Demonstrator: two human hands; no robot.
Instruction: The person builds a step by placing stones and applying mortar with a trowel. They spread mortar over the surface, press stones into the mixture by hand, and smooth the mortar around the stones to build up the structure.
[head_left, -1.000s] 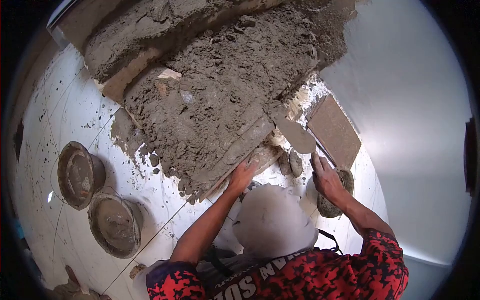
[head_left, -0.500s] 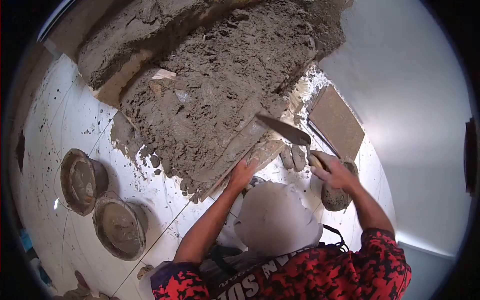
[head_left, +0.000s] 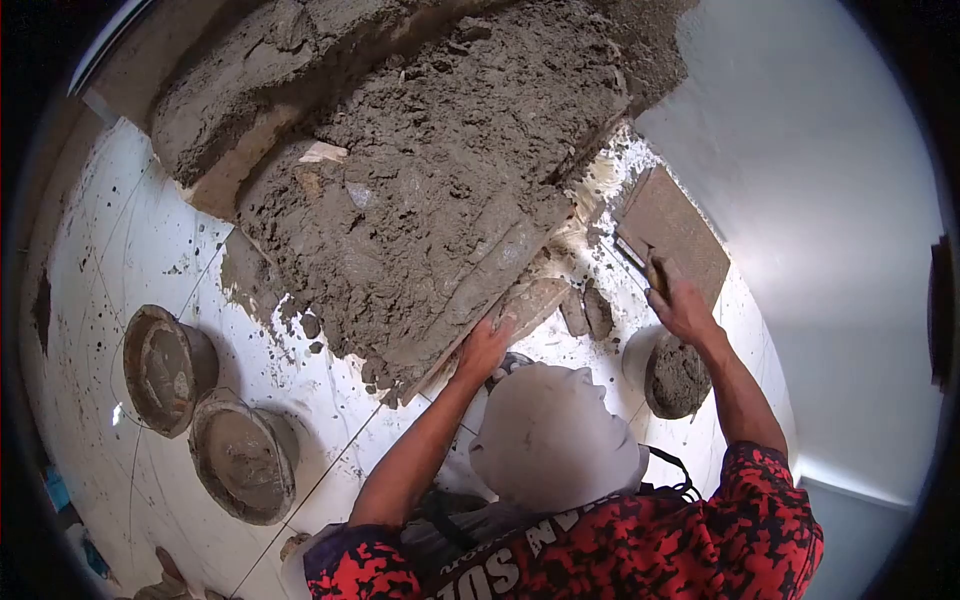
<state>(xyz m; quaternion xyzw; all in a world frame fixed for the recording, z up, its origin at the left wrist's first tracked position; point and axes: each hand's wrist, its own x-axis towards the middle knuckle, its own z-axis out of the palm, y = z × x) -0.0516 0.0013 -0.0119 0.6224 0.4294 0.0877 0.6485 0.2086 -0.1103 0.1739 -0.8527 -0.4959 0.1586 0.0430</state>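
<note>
My left hand grips a wooden board set along the lower right edge of a wide bed of wet mortar. Its fingers close over the board's upper edge. My right hand is closed around the handle of a trowel, beside a stack of brown tiles. The trowel's blade is turned nearly edge-on, so little of it shows. Just below that hand stands a bucket with mortar in it. Two lumps of mortar lie on the floor between my hands.
Two mortar-caked buckets stand on the white tiled floor at left. A raised mortar-covered ledge runs along the upper left. A smooth pale wall rises at right. Part of a broken brick pokes from the mortar.
My right hand has moved up and right with the trowel, away from the mortar bed's edge to the brown tiles. The bucket beneath is now uncovered. My left hand stays on the board.
</note>
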